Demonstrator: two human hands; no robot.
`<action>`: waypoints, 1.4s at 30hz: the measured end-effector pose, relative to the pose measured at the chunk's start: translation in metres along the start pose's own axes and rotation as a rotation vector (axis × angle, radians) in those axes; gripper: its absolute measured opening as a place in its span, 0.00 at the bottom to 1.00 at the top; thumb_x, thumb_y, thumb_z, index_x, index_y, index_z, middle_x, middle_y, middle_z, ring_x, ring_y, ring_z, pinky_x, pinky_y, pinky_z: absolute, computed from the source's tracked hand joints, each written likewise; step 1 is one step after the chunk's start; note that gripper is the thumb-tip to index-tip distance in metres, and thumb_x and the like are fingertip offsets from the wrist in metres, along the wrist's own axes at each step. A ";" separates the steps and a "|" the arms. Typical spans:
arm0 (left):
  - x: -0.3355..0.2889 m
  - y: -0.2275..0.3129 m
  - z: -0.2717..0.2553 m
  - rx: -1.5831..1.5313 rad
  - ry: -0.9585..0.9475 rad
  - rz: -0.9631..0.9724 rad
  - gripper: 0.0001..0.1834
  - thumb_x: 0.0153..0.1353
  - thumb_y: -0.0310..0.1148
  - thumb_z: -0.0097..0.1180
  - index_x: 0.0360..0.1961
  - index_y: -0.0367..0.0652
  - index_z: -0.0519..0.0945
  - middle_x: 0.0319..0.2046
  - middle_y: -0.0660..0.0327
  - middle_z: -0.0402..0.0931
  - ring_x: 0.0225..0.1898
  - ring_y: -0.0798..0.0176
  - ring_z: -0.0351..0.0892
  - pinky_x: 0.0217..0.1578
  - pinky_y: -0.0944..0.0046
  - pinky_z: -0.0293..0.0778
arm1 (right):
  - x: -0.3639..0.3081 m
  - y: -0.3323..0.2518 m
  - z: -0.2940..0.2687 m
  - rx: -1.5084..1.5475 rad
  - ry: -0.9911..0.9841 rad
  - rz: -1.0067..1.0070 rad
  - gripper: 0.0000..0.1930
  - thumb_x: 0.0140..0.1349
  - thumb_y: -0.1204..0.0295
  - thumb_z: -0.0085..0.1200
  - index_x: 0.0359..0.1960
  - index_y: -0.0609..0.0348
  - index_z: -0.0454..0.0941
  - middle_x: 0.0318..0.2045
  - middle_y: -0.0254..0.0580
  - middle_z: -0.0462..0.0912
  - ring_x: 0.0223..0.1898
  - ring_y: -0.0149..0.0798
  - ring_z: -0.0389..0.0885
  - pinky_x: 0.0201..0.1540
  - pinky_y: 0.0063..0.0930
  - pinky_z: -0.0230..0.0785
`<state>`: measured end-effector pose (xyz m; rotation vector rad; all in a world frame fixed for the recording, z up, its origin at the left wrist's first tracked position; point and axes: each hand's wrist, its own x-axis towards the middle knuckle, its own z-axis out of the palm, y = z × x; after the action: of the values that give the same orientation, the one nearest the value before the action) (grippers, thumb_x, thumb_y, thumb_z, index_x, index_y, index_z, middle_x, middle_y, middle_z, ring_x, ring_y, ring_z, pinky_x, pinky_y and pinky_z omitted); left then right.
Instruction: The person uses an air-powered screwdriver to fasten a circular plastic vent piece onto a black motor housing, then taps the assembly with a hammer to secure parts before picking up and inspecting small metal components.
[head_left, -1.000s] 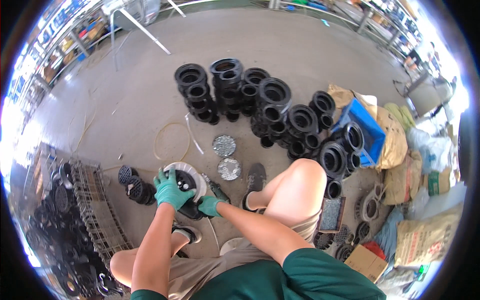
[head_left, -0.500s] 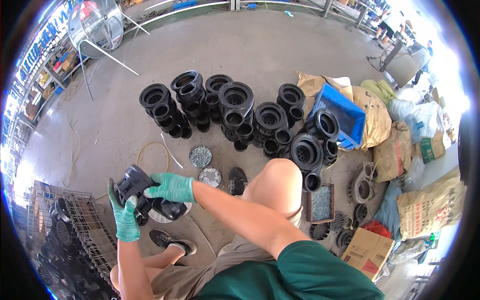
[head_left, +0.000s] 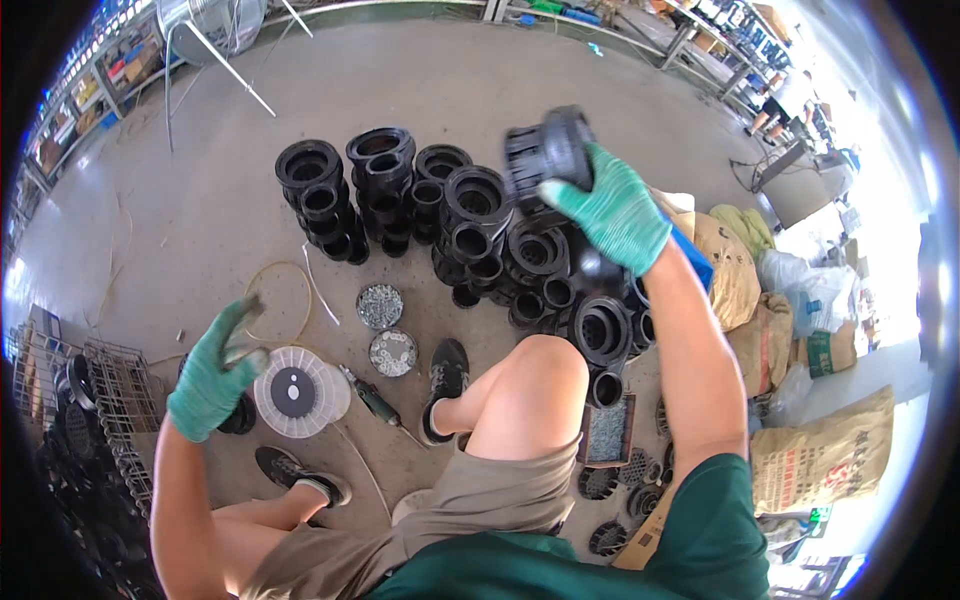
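- Near right, a tray is holding small grey pieces.
- Left, the left hand is hovering, fingers parted.
- Beyond, round dishes are holding small metallic pieces.
- Farther right, the right hand is grasping a black fitting.

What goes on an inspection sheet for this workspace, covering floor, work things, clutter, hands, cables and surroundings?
Surface: grey floor, used as the work area.
Work things: stacked black parts; white round disc with a dark centre; green power tool beside it; two round trays of small pieces.
Clutter: sacks at the right; wire basket at the left.
Left hand: gloved, open, empty.
Right hand: gloved, gripping a black plastic part, raised and blurred.
Cables: yellowish looped hose; pale cord near the disc.
Surroundings: large fan; another person in the background.
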<state>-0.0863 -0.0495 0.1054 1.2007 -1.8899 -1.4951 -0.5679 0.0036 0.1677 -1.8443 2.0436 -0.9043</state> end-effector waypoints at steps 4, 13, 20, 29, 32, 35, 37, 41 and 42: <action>-0.032 -0.090 -0.085 0.021 0.100 -0.234 0.45 0.60 0.51 0.71 0.70 0.37 0.66 0.60 0.57 0.75 0.56 0.65 0.75 0.59 0.63 0.72 | 0.053 0.099 0.007 -0.437 -0.120 0.281 0.35 0.61 0.52 0.63 0.60 0.70 0.72 0.52 0.62 0.82 0.55 0.62 0.80 0.59 0.46 0.71; -0.056 -0.157 -0.144 0.084 0.343 -0.468 0.33 0.66 0.42 0.66 0.68 0.41 0.71 0.55 0.64 0.79 0.53 0.70 0.75 0.53 0.69 0.72 | 0.086 0.254 0.063 -0.594 -0.115 0.551 0.34 0.62 0.58 0.65 0.65 0.66 0.70 0.62 0.64 0.75 0.65 0.61 0.72 0.66 0.45 0.67; -0.043 -0.186 -0.123 0.022 0.247 -0.383 0.33 0.68 0.37 0.64 0.71 0.40 0.67 0.60 0.63 0.75 0.57 0.68 0.74 0.58 0.67 0.71 | 0.094 0.281 0.089 -0.693 -0.224 0.605 0.30 0.64 0.59 0.63 0.63 0.63 0.71 0.62 0.62 0.76 0.64 0.59 0.73 0.65 0.46 0.69; -0.025 -0.188 -0.103 0.050 0.197 -0.475 0.30 0.69 0.24 0.57 0.72 0.38 0.66 0.62 0.60 0.74 0.61 0.66 0.73 0.63 0.64 0.68 | 0.099 0.296 0.076 -0.712 -0.236 0.688 0.38 0.63 0.57 0.64 0.70 0.62 0.66 0.70 0.58 0.68 0.71 0.56 0.65 0.72 0.42 0.61; -0.022 -0.190 -0.097 0.061 0.176 -0.485 0.31 0.68 0.24 0.59 0.71 0.38 0.66 0.62 0.60 0.74 0.61 0.66 0.73 0.64 0.63 0.68 | 0.100 0.290 0.082 -0.740 -0.249 0.686 0.36 0.63 0.56 0.64 0.68 0.61 0.68 0.66 0.58 0.72 0.68 0.57 0.69 0.69 0.46 0.65; -0.024 -0.181 -0.095 0.053 0.169 -0.485 0.31 0.67 0.23 0.59 0.71 0.37 0.66 0.62 0.58 0.74 0.61 0.66 0.72 0.64 0.62 0.68 | 0.109 0.286 0.089 -0.788 -0.274 0.591 0.36 0.62 0.55 0.64 0.67 0.62 0.69 0.65 0.59 0.73 0.67 0.57 0.70 0.69 0.46 0.66; -0.043 -0.161 -0.102 0.112 0.163 -0.462 0.30 0.67 0.24 0.59 0.70 0.36 0.67 0.61 0.57 0.75 0.61 0.66 0.72 0.64 0.62 0.69 | 0.127 0.244 0.105 -0.797 -0.483 0.581 0.41 0.60 0.51 0.62 0.70 0.63 0.66 0.71 0.58 0.67 0.72 0.56 0.64 0.73 0.44 0.59; -0.024 -0.172 -0.105 0.291 0.109 -0.374 0.31 0.68 0.34 0.61 0.69 0.34 0.68 0.60 0.50 0.78 0.60 0.61 0.76 0.62 0.59 0.71 | 0.109 0.344 0.053 -0.612 -0.359 0.544 0.40 0.60 0.51 0.64 0.69 0.63 0.67 0.67 0.55 0.74 0.68 0.56 0.71 0.71 0.45 0.62; -0.012 -0.174 -0.103 0.376 0.148 -0.337 0.29 0.68 0.35 0.62 0.66 0.35 0.71 0.56 0.48 0.81 0.56 0.59 0.80 0.59 0.59 0.73 | 0.094 0.382 0.033 -0.485 -0.264 0.419 0.37 0.60 0.56 0.66 0.67 0.62 0.70 0.61 0.55 0.79 0.64 0.56 0.76 0.68 0.45 0.66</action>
<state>0.0615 -0.1018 -0.0226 1.8244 -1.9951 -1.1884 -0.8750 -0.0926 -0.0620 -1.5190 2.4745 -0.0539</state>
